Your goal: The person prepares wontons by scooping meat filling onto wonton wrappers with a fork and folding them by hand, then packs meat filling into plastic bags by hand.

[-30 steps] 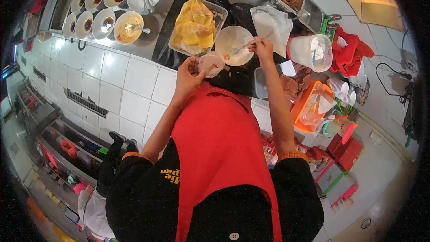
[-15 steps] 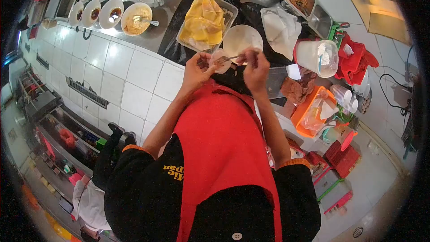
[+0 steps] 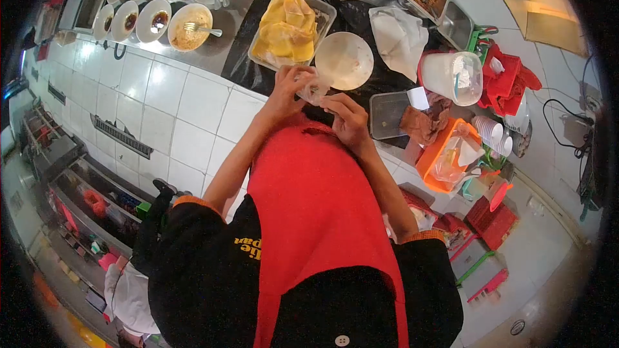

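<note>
My left hand (image 3: 287, 92) is closed on one side of a pale, thin, crinkled wrapper (image 3: 313, 89). The fingers of my right hand (image 3: 348, 118) pinch the wrapper's other edge, and the two hands are close together in front of the red apron. What lies inside its folds I cannot make out. Just beyond it stands a white bowl (image 3: 353, 44) with smears inside. To the left of the bowl, a clear tray (image 3: 327, 16) holds a crumpled yellow sheet (image 3: 285, 24). No fork shows in either hand.
White bowls (image 3: 153, 28) with dark sauce line the counter at the left, beside a bowl with a fork (image 3: 205, 29). A white tub (image 3: 445, 77), a clear container (image 3: 385, 116), a brown cloth (image 3: 422, 122) and an orange basket (image 3: 431, 176) stand at right.
The fork that my right hand held over the wrapper is out of sight. My right hand has come left and down, and now pinches the wrapper, which has become more crumpled.
</note>
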`<move>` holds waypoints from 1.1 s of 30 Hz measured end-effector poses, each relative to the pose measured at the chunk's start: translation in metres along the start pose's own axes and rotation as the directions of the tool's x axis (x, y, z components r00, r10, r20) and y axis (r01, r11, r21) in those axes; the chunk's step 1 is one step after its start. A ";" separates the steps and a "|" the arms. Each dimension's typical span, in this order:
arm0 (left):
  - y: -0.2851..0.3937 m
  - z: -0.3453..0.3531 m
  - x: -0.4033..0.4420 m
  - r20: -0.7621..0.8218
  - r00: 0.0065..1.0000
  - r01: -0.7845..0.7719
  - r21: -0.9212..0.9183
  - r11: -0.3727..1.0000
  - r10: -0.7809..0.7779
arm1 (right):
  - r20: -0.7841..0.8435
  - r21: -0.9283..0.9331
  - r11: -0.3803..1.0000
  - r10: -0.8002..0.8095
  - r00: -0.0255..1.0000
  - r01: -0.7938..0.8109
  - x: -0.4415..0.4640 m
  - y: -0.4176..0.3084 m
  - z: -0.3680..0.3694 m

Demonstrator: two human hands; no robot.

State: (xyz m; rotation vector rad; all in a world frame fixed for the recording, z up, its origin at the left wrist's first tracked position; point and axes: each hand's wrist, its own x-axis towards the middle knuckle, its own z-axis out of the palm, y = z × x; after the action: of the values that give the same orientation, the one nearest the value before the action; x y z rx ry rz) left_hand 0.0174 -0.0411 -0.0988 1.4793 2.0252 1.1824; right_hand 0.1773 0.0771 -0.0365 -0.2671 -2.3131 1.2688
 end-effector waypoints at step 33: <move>-0.016 0.022 -0.001 -0.254 0.938 0.142 -0.336 0.931 -0.234 | -0.174 0.035 0.836 0.544 0.821 -0.547 -0.008 0.059 -0.014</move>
State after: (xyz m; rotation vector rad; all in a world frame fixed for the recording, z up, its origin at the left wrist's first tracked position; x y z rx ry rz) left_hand 0.0237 -0.0349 -0.1243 0.9794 1.9846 1.6245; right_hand 0.1873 0.1168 -0.0817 -1.0737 -2.1609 1.4084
